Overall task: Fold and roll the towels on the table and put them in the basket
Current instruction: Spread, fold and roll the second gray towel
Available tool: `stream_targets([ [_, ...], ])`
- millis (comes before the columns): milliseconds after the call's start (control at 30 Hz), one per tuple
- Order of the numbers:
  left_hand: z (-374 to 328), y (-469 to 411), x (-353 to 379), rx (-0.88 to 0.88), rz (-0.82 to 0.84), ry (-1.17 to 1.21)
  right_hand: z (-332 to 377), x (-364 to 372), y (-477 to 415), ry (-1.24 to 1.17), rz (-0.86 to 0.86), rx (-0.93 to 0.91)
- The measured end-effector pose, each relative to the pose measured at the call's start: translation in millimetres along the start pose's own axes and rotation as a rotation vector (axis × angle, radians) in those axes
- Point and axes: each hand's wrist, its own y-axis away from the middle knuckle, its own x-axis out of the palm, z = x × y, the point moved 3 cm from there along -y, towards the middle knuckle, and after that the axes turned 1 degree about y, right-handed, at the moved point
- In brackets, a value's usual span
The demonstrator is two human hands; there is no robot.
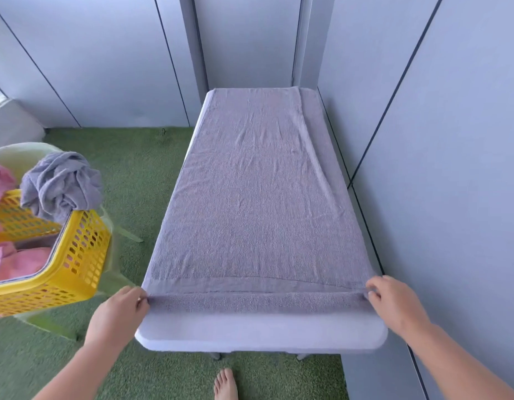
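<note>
Lilac-grey towel point(258, 197) lies flat on the table point(261, 337), long axis 6 to 12 o'clock, both hands at its near end.

It covers nearly the whole top; the right long side is folded in, there are few wrinkles, and the near end is turned over into a narrow band. The left hand point(117, 311) pinches the band's corner at 7 o'clock w/ curled fingers and thumb; the right hand point(394, 303) does the same at 5 o'clock. At 9 o'clock, apart from the table, a yellow basket point(77, 272) holds pink towels point(19, 264), w/ a crumpled grey towel point(61, 183) on its rim. Wall panels point(452, 140) stand close on the right; a bare foot point(225, 383) is at 6 o'clock.
</note>
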Motion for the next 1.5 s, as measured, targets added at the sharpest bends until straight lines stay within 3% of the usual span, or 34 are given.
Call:
stream_targets([
  [167, 10.3, -5.2, 3.5, 0.018, 0.015, 0.103, 0.1, 9.6, 19.0, -0.062, 0.048, 0.033],
  [333, 20.2, -7.3, 5.3, 0.343, 0.067, 0.005, -9.9, 24.5, 21.3, 0.145, -0.025, -0.077],
  [400, 24.3, -11.2, 6.8, 0.374, 0.064, -0.012, -7.5, 24.8, 16.1, 0.162, -0.035, -0.117],
  [667, 14.5, -14.7, -2.3, 0.358, -0.010, -0.083, 0.1, -6.5, -14.7, 0.306, 0.112, -0.173],
  [800, 1.2, -29.0, -1.9, 0.211, -0.055, -0.120, 9.3, -7.9, -40.7, 0.219, 0.222, -0.091],
  [967, -12.7, -38.2, 10.0, -0.015, -0.036, 0.126, 5.9, 1.1, -39.0, 0.018, 0.067, 0.010],
  [1067, -16.4, -35.5, 11.9, 0.069, -0.089, 0.150, -2.9, 12.8, -32.6, 0.020, 0.024, -0.027],
  [1167, -7.7, -31.7, 20.1, 0.177, -0.008, 0.057, -6.7, 16.8, -32.1, 0.104, -0.016, -0.135],
  [1500, -6.0, -52.7, 5.6, 0.302, -0.067, -0.068, 3.0, -2.6, -43.8, 0.253, 0.144, -0.178],
])
